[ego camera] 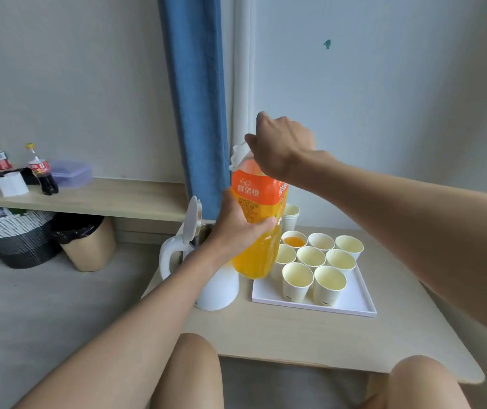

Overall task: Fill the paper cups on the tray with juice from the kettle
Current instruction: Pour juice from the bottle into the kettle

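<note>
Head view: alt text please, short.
A person's left hand grips an orange juice bottle by its middle while the right hand closes over its top, near a white kettle with its lid open. Beside it, a white tray holds paper cups; one cup has juice in it, and the others in view look empty.

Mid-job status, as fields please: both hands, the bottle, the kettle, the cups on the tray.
left hand: grips juice bottle around its middle
right hand: curled over the bottle's top, cap hidden
juice bottle: upright, between kettle and tray
kettle: white, lid open, left of tray
tray: white, holds eight paper cups
filled cup: back-left corner, only one with juice
spare cups: stacked behind tray
</note>
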Motion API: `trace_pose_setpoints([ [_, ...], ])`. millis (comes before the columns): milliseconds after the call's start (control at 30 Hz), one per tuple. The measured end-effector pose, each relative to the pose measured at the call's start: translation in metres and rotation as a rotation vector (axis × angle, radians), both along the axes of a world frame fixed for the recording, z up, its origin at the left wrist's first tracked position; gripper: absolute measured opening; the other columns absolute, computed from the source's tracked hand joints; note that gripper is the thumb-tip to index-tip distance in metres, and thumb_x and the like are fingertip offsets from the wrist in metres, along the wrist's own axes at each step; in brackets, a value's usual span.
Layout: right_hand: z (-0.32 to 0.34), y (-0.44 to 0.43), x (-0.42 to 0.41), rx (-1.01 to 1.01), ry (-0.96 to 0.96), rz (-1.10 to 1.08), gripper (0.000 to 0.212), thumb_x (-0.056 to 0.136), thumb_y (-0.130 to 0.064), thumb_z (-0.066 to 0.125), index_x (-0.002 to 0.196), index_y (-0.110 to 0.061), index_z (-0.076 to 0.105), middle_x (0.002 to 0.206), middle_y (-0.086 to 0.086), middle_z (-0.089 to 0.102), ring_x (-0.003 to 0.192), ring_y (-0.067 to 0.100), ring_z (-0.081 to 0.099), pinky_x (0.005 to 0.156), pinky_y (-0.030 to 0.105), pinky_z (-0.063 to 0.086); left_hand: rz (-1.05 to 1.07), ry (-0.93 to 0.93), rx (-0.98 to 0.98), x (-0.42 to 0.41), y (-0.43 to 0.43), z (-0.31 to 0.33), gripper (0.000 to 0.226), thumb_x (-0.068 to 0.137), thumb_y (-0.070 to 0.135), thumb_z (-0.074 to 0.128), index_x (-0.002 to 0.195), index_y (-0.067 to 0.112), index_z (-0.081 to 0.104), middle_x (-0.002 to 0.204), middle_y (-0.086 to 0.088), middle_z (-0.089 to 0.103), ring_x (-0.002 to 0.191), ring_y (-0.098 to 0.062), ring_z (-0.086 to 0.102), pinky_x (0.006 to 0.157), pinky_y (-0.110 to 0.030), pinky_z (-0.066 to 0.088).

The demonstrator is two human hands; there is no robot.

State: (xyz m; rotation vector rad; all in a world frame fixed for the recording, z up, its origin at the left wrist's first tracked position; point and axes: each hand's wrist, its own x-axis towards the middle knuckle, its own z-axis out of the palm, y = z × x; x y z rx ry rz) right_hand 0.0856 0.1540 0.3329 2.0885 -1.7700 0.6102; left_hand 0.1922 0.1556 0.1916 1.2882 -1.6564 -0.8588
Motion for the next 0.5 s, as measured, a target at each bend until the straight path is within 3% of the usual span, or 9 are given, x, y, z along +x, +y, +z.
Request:
trace_pose_setpoints([
  [100, 0.004, -0.014, -0.004, -0.088, 0.02, 0.011, 0.023, 0.105, -0.035, 0.034, 0.097, -0.013, 0.038, 0.083, 0.008, 0.048, 0.075, 0.032, 0.043, 0.064, 0.037, 0.028, 0.085, -0.173, -0.034, -0.003, -0.021, 0.018, 0.105, 0.068, 0.062, 0.078, 0.149, 0.017, 0.028, 0.147, -0.008, 0.039, 0.14, -0.031, 0.04, 0.114, -0.049, 0.039],
  [167, 0.006, -0.029, -0.004, -0.157, 0.042, 0.023, 0.024, 0.105, -0.034, 0.034, 0.095, -0.013, 0.037, 0.084, 0.01, 0.052, 0.076, 0.031, 0.044, 0.065, 0.037, 0.027, 0.145, -0.235, -0.026, -0.007, -0.04, 0.026, 0.106, 0.077, 0.058, 0.081, 0.154, 0.014, 0.023, 0.15, -0.013, 0.033, 0.144, -0.034, 0.034, 0.116, -0.05, 0.037],
  [300, -0.002, -0.066, -0.005, -0.246, 0.098, 0.017, 0.029, 0.104, -0.036, 0.033, 0.107, -0.01, 0.047, 0.1, 0.013, 0.061, 0.091, 0.035, 0.053, 0.07, 0.036, 0.027, 0.124, -0.056, 0.119, -0.021, -0.08, 0.025, 0.12, 0.078, 0.05, 0.083, 0.161, 0.017, 0.002, 0.159, -0.017, 0.017, 0.147, -0.033, 0.032, 0.113, -0.048, 0.044],
  [433, -0.026, -0.109, -0.006, -0.248, 0.143, 0.022, 0.029, 0.104, -0.035, 0.033, 0.111, -0.011, 0.048, 0.108, 0.013, 0.061, 0.1, 0.035, 0.054, 0.075, 0.037, 0.032, 0.166, 0.166, 0.274, -0.036, -0.148, -0.003, 0.131, 0.048, 0.068, 0.086, 0.155, 0.034, 0.019, 0.162, -0.001, 0.023, 0.148, -0.031, 0.036, 0.11, -0.054, 0.047],
  [500, -0.04, -0.132, -0.004, -0.222, 0.179, 0.02, 0.029, 0.105, -0.035, 0.032, 0.113, -0.011, 0.048, 0.11, 0.012, 0.06, 0.102, 0.034, 0.053, 0.079, 0.037, 0.034, 0.189, 0.262, 0.352, -0.04, -0.161, 0.001, 0.12, 0.063, 0.053, 0.09, 0.157, 0.03, 0.018, 0.162, -0.003, 0.028, 0.144, -0.032, 0.042, 0.111, -0.054, 0.045],
])
